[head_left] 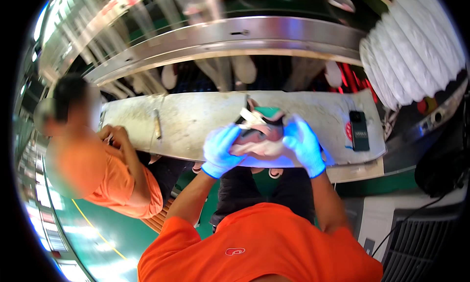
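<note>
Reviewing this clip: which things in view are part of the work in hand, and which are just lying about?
In use:
- pink, white and teal shoe upper
- left hand in a blue glove, gripping it
- right hand in a blue glove, gripping it

Lying about:
- black phone on the worn grey worktable
- slim metal tool

On the bench [196, 120] a shoe [262, 132] sits near the front edge, between both hands – left hand [221, 149], right hand [304, 145]. A phone [360, 130] lies to its right, a tool [157, 124] to its left – a co-worker [98, 169] beyond.
</note>
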A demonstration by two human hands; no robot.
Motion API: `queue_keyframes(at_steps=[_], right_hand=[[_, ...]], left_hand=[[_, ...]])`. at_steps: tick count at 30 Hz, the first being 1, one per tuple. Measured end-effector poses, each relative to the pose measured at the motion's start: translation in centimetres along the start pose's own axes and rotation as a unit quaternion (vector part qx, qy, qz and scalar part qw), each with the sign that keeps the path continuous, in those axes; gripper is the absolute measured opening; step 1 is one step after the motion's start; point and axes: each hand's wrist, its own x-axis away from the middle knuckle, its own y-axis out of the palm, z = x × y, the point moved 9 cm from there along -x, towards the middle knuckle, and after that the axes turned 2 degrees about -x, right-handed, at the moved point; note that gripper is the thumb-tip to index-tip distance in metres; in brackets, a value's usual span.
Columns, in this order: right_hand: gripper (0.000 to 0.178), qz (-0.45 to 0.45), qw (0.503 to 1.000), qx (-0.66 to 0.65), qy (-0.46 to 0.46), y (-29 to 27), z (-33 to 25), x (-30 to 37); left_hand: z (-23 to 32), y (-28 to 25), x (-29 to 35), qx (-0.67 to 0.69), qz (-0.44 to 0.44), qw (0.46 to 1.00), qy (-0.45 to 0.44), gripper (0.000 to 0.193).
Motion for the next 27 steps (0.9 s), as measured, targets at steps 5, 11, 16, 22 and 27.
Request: queue_keyframes(at_steps=[5, 11, 16, 22, 27], right_hand=[[0.052, -0.055, 0.955, -0.234, 0.174, 6.3, 2.2, 0.8], [0.007, 0.07, 0.917, -0.368, 0.139, 2.0, -4.8, -0.9], [0.051, 0.304, 0.897, -0.022, -0.32, -2.5, -28.9, -11.4], [0.082, 0.352, 0.823, 0.195, -0.4, -2.7, -46.4, -32.8], [0.04, 0.24, 0.651, 0.426, -0.581, 5.1, -40.0, -34.8]], left_hand=[[-1.3, -1.1, 1.8, -0.01, -0.016, 0.999, -0.038, 0.094], [-6.5, -4.6, 3.9, 0.038, 0.107, 0.976, -0.186, 0.109], [-13.2, 0.5, 6.5, 0.064, -0.048, 0.915, -0.396, 0.083], [-13.4, 1.9, 5.3, -0.011, -0.1, 0.925, -0.367, 0.059], [-13.9, 1.9, 5.6, 0.012, -0.096, 0.917, -0.386, 0.055]])
